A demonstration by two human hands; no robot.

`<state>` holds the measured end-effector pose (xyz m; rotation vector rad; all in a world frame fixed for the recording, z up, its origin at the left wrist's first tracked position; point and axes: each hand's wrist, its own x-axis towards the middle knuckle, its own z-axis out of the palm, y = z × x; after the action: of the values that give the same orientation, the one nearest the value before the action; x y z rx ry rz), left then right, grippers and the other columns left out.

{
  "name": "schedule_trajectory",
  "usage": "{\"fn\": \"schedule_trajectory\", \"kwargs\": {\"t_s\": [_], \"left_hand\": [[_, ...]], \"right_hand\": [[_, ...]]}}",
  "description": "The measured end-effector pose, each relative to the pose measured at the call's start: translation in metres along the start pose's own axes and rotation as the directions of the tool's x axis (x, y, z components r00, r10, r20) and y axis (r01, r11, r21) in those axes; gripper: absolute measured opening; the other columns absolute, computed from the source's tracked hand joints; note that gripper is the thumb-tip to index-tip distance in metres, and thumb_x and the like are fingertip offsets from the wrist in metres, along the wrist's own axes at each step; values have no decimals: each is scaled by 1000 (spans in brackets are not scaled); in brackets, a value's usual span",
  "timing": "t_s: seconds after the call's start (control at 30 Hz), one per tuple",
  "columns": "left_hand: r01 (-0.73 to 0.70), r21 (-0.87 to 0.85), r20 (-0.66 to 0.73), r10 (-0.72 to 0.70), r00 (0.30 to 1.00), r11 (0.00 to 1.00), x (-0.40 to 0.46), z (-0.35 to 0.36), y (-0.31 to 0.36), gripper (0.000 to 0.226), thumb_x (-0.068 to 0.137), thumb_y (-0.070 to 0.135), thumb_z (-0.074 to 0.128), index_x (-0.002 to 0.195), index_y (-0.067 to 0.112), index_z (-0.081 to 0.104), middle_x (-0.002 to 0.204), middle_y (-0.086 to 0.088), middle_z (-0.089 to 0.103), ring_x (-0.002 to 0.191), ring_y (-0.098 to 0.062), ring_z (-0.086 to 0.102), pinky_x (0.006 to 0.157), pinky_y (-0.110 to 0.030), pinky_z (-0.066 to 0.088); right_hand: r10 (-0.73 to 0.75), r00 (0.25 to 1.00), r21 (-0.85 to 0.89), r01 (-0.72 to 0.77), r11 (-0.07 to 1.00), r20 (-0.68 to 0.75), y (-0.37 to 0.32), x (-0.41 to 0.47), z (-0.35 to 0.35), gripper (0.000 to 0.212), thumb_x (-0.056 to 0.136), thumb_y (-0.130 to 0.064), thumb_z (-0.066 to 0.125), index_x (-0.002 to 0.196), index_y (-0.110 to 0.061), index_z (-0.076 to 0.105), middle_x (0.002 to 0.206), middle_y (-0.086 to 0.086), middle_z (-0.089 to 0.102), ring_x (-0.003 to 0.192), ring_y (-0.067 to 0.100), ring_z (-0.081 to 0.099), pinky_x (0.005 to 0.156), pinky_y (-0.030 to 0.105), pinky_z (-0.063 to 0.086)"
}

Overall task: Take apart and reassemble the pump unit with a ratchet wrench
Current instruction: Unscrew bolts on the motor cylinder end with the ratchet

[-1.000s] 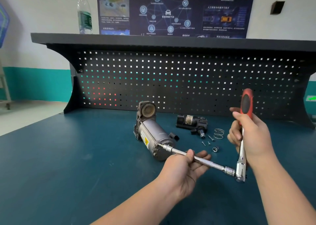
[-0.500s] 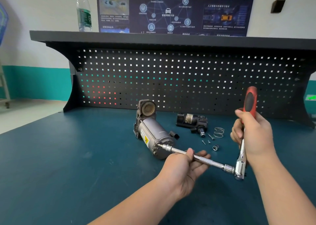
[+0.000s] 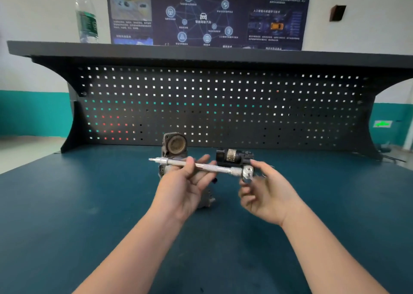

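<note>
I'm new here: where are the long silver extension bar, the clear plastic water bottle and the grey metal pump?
Long silver extension bar (image 3: 207,166), head view, mid-shaft.
Clear plastic water bottle (image 3: 86,23), head view, green label.
Grey metal pump (image 3: 176,144), head view, round end opening.

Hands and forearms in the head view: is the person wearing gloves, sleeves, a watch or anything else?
Nothing worn shows. The left hand and right hand are bare, without gloves, rings, watch or wristband. Both forearms are bare to the bottom edge, with no sleeve in view.
</note>
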<state>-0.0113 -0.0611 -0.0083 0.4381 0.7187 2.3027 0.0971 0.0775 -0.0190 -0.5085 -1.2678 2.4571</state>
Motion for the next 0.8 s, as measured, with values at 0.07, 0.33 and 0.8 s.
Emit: {"fn": "schedule_trajectory", "kwargs": {"t_s": [0.07,0.33,0.8], "left_hand": [[-28,-62,-10,28,1000,998,5,-5,12,18,100,9,38,98,-5,49,74,-14,73,65,-27,72,53,-33,59],[-7,-284,-45,-6,999,959,7,-10,23,20,100,7,36,95,-6,51,75,-18,72,82,-34,67,62,-43,58],[69,-225,72,-54,996,972,10,-15,8,13,97,7,43,101,0,53,94,-20,72,85,-34,71,71,-45,53]], "right_hand": [[-27,989,37,22,999,143,6,0,10,25,74,-38,67,80,-14,60,68,0,53,51,11,44,39,18,28],[-717,677,-705,590,395,165,16,-4,34,42,70,-64,55,93,-29,57,96,-7,61,89,5,57,81,17,41],[-31,937,175,-32,984,349,3,-19,36,49,92,-47,41,69,-6,56,47,-4,27,39,6,15,31,17,21]]}}
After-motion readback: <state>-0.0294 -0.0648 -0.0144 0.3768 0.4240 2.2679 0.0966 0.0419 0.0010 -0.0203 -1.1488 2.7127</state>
